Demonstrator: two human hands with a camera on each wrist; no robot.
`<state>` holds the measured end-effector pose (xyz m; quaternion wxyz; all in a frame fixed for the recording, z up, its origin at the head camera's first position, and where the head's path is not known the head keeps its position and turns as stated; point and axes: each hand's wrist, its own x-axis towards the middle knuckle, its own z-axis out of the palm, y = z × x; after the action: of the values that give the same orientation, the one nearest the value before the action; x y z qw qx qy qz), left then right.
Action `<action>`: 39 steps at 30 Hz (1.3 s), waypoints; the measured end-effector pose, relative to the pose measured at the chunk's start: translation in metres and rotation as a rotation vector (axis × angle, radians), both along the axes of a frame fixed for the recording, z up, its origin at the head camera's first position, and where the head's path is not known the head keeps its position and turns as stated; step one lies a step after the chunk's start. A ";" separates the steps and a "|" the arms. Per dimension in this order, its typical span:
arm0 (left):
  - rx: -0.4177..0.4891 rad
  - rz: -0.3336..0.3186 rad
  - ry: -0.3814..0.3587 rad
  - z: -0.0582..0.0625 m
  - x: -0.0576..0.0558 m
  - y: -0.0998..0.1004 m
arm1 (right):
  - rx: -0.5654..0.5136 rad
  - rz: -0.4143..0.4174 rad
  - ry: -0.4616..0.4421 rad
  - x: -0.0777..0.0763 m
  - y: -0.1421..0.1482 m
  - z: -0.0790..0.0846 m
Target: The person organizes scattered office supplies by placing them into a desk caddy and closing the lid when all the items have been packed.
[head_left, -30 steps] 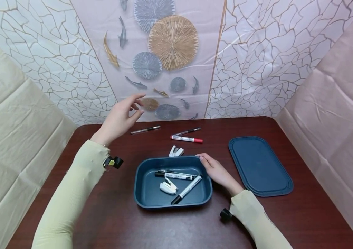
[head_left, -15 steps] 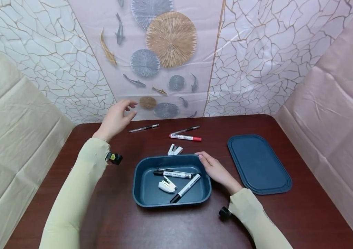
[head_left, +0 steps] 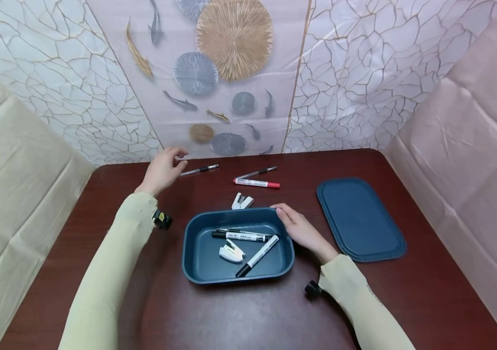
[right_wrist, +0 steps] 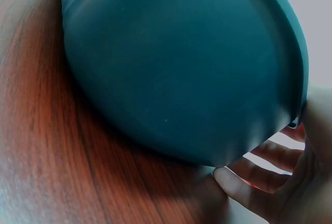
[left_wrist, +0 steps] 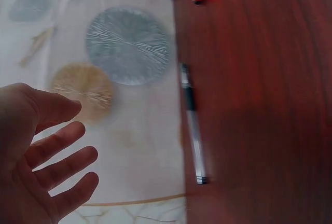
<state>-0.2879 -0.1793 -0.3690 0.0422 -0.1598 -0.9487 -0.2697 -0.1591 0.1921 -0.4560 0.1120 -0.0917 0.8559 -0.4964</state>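
So the left hand (head_left: 161, 171) is definitely the nearer one here: the clear pen with the dark grip (head_left: 200, 169) lies just off its fingertips to the right, close to the back edge of the table (head_left: 231, 318). Its long axis runs roughly along that edge, dark end pointing right and slightly away. Left thumb and fingers are loosely bent with a roomy gap, nothing in them, and the left wrist view shows them apart from the pen. Right hand (head_left: 303, 231) grips the back right corner of the blue box (head_left: 209, 266), well away from the pen. Versus half a second ago, the left hand is lower and nearer the pen, while the right keeps that same corner
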 end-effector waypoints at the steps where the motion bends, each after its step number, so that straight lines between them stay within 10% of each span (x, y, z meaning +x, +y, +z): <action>1: -0.002 0.001 -0.013 -0.004 -0.002 0.000 | -0.001 -0.005 0.000 -0.001 0.000 0.000; 27: -0.164 -0.023 -0.300 -0.062 -0.034 0.003 | 0.000 0.001 0.003 -0.010 0.000 -0.005; 39: -0.245 -0.010 -0.276 -0.074 -0.036 0.002 | -0.011 -0.003 -0.012 -0.006 0.000 -0.005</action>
<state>-0.3242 -0.1773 -0.4428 -0.1098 -0.1300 -0.9704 -0.1716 -0.1654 0.1921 -0.4609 0.1158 -0.0883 0.8526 -0.5019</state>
